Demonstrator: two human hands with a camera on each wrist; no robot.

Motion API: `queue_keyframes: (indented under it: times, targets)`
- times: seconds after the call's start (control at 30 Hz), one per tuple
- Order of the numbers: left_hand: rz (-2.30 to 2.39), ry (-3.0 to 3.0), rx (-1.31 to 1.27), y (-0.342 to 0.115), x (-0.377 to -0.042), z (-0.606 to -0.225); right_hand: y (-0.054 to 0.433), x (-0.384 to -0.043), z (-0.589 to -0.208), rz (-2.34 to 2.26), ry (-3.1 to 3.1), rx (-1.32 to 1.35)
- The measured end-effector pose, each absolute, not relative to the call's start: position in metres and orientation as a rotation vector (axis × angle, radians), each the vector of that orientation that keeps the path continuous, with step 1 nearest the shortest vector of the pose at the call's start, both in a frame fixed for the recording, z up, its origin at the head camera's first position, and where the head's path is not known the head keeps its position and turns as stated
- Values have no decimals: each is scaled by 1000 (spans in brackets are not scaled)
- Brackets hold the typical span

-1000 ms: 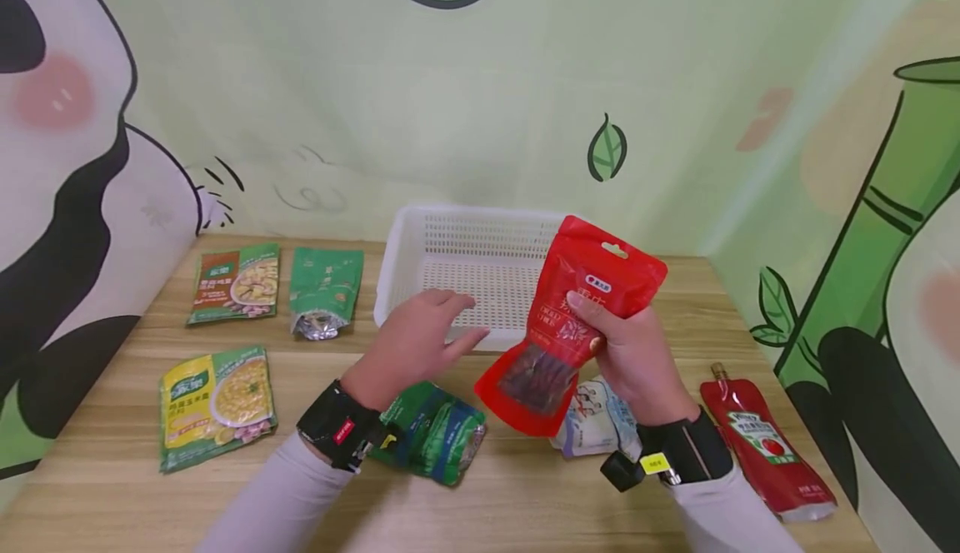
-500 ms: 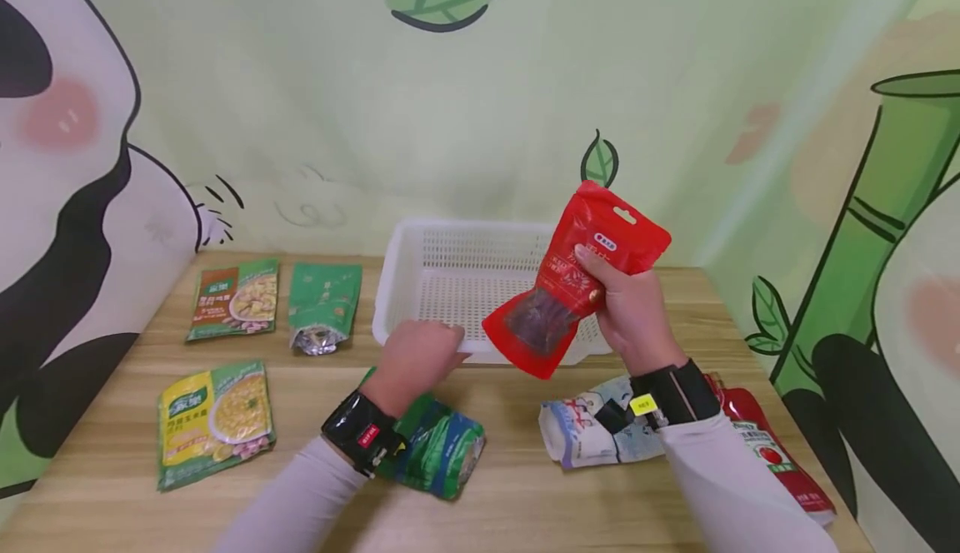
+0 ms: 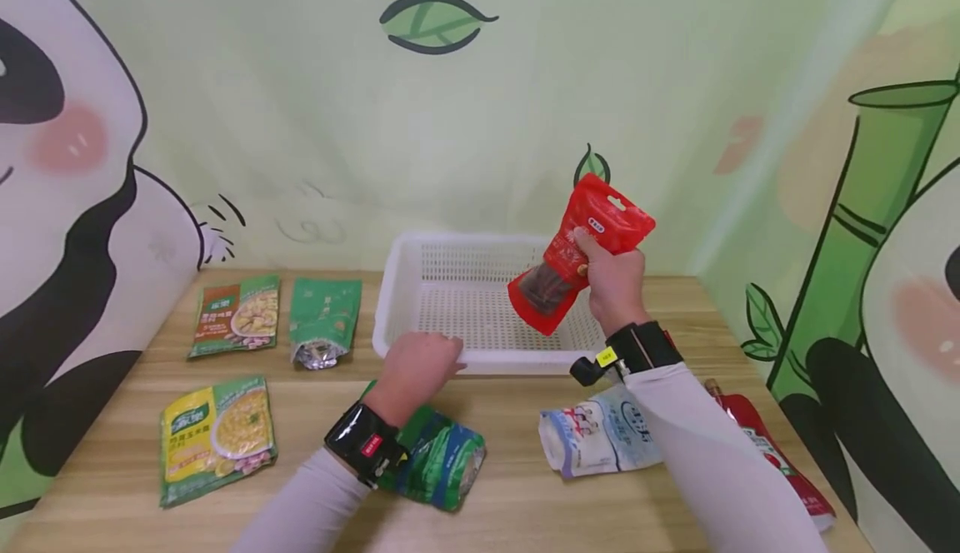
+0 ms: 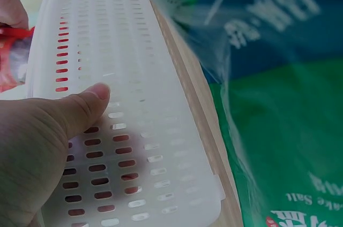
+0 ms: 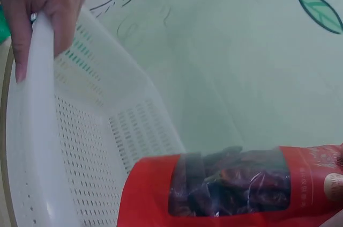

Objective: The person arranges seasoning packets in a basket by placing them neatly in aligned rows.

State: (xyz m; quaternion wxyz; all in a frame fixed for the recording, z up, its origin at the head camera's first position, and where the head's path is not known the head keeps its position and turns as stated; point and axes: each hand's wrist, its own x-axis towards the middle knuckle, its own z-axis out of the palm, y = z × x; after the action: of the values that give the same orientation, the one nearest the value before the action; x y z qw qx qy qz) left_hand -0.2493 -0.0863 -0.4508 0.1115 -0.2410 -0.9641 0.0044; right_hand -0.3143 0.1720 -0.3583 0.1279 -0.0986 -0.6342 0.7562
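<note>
A white perforated basket (image 3: 487,361) stands at the back of the wooden table. My left hand (image 3: 422,370) grips its front rim near the left corner, thumb (image 4: 88,110) on the outer wall and fingers over the inside, as the right wrist view shows. My right hand (image 3: 617,282) holds a red pouch (image 3: 570,249) tilted above the right part of the basket. Through the pouch's clear window (image 5: 230,181) dark dried pieces that look like chillies show. Below my left hand lies a green and blue salt bag (image 3: 442,461), partly hidden by the wrist.
On the left lie a yellow-green soup packet (image 3: 217,436), a brown-green soup packet (image 3: 236,316) and a green pouch (image 3: 325,320) with a silver end. A white and blue bag (image 3: 600,432) and a red ketchup pouch (image 3: 780,461) lie at the right. A painted wall stands behind.
My right hand has carried the red pouch forward, away from me, over the basket. My left hand has gone from open fingers beside the basket to gripping its front rim.
</note>
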Motion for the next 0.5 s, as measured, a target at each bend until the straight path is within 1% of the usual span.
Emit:
queue_keyframes:
  times: [0.33, 0.5]
  targets:
    - [6, -2836, -696, -84, -248, -451, 177, -338, -364, 2108, -1913, -560]
    - [7, -2842, -681, -83, -248, -450, 180, -344, -370, 2042, -2000, -569]
